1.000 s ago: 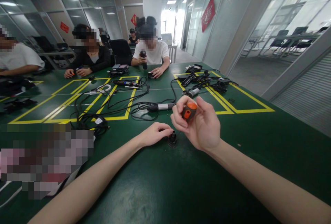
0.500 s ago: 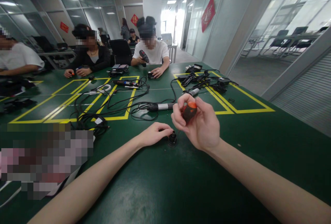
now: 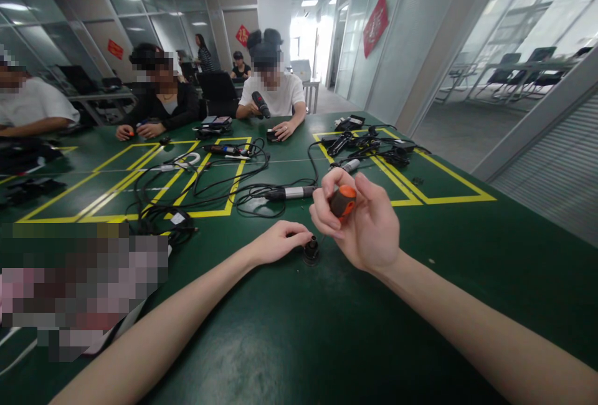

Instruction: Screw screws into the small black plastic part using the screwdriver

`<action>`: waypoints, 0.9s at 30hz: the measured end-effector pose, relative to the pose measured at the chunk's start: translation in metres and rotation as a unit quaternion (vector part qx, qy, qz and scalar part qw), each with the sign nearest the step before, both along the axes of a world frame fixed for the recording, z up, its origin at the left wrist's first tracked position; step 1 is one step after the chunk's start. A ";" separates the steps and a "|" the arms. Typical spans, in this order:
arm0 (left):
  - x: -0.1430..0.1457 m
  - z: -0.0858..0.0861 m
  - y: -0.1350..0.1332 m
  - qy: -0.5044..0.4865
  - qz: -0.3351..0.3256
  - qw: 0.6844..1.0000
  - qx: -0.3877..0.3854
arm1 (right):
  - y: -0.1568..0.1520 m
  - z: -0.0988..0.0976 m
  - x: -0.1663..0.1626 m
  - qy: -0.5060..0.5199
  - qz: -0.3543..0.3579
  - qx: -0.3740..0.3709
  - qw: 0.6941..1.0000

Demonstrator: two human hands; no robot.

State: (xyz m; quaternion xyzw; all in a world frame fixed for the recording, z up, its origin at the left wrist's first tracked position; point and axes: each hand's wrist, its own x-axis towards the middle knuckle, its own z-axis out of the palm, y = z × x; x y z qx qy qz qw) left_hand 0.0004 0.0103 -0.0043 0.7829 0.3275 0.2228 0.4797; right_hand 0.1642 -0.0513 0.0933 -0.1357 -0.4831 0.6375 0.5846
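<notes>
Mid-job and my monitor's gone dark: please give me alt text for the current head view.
The right hand grips an orange-and-dark handle over a green table, while the left hand touches a small black part on the tabletop. Beyond lie black cables and yellow tape outlines; across the table, a co-worker in white holds a drill-like tool.

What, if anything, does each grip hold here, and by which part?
The right grip holds an orange-and-grey screwdriver by its handle. The left grip is at the top of a small black fitting; whether it clasps it cannot be told.
</notes>
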 end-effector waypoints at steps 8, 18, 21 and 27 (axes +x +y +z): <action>-0.001 -0.006 0.003 -0.007 0.000 1.000 -0.008 | 0.002 0.003 0.000 -0.028 0.015 0.014 0.999; -0.001 -0.003 0.001 -0.006 -0.004 1.000 -0.004 | 0.000 0.000 0.001 0.005 0.016 0.009 1.000; -0.001 -0.003 0.002 -0.004 -0.004 1.000 -0.007 | 0.000 0.003 0.002 -0.019 0.028 0.025 0.999; -0.001 -0.003 0.001 0.000 -0.005 1.000 -0.008 | 0.000 0.005 0.001 -0.025 0.037 0.020 0.999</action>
